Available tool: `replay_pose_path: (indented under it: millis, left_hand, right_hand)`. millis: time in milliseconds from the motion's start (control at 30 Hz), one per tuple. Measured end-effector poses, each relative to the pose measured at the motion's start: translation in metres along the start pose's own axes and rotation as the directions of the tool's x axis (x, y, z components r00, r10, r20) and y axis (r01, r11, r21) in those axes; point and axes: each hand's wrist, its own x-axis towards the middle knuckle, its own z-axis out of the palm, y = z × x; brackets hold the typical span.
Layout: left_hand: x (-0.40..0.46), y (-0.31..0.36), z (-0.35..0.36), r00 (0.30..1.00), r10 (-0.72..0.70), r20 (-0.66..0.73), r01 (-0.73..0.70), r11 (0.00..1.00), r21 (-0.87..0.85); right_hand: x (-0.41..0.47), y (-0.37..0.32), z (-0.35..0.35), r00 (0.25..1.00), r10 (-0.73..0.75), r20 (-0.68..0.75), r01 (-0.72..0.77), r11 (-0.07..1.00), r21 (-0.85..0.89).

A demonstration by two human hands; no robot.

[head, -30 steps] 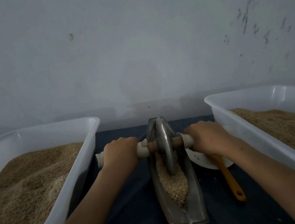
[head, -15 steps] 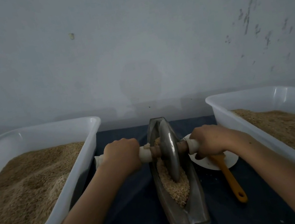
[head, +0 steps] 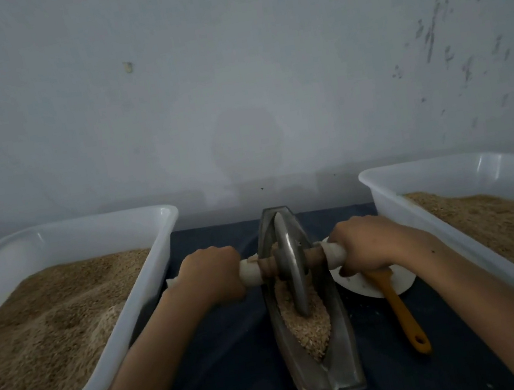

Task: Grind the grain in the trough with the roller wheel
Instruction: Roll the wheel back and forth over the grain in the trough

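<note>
A grey metal boat-shaped trough (head: 345, 353) lies lengthwise on the dark cloth in the middle. Pale grain (head: 308, 327) fills its near half. The metal roller wheel (head: 291, 267) stands upright in the trough, its lower edge sunk in the grain. A wooden axle with white ends runs through the wheel. My left hand (head: 211, 274) grips the left end of the axle and my right hand (head: 367, 244) grips the right end. Both sets of fingers are curled round it from above.
A white plastic tub (head: 83, 222) heaped with brown grain stands at the left, and another tub (head: 447, 159) at the right. A white plate (head: 401, 283) with an orange-handled spatula (head: 402, 310) lies right of the trough. A grey wall rises close behind.
The wheel has rolled a little towards me along the trough, and both hands have come with it on the axle.
</note>
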Motion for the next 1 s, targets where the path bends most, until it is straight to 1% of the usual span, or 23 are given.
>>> replay_pose_path:
  millis: [33,100,233,300,433,500,567,700,767,867,1000]
  left_hand:
    - [0.000,0.000,-0.001,1.000,0.003,0.025,-0.003,1.000,-0.003]
    - [0.000,0.000,-0.001,1.000,0.004,0.030,-0.004,1.000,-0.006]
    - [0.000,0.004,-0.001,0.999,-0.012,-0.039,0.013,1.000,0.022]
    - [0.000,0.006,0.000,0.994,-0.028,-0.102,0.032,0.999,0.035]
    - [0.000,0.010,0.005,0.968,-0.042,-0.246,0.053,0.998,0.040]
    - [0.000,0.011,0.006,0.958,-0.046,-0.284,0.059,0.998,0.036]
    - [-0.001,0.011,0.006,0.959,-0.041,-0.281,0.054,0.998,0.038]
    - [-0.003,0.009,0.002,0.985,-0.020,-0.170,0.027,0.999,0.041]
    - [-0.004,0.009,0.000,0.991,-0.016,-0.132,0.024,0.998,0.060]
    - [-0.004,0.010,-0.002,0.993,-0.018,-0.120,0.028,0.996,0.083]
    - [-0.001,0.010,0.001,0.991,-0.026,-0.135,0.035,0.997,0.067]
  right_hand:
    - [-0.001,0.000,-0.001,1.000,0.003,0.031,-0.003,1.000,0.006]
    - [-0.001,0.001,-0.002,0.997,0.006,0.074,-0.009,0.999,0.038]
    - [0.002,0.005,0.004,0.999,0.012,0.051,-0.016,0.997,0.075]
    - [0.005,0.006,0.008,1.000,0.023,-0.004,-0.023,0.997,0.071]
    - [0.010,0.006,0.017,0.978,0.031,-0.207,-0.019,0.998,0.056]
    - [0.010,0.007,0.020,0.969,0.031,-0.246,-0.017,0.998,0.058]
    - [0.009,0.007,0.018,0.978,0.022,-0.207,-0.011,0.998,0.056]
    - [0.006,0.009,0.009,1.000,0.005,-0.004,-0.004,0.997,0.081]
    - [0.004,0.009,0.006,0.998,0.009,0.061,-0.016,0.994,0.113]
    - [0.005,0.009,0.006,0.995,0.011,0.098,-0.025,0.989,0.148]
    - [0.007,0.010,0.008,0.998,0.008,0.055,-0.016,0.990,0.138]
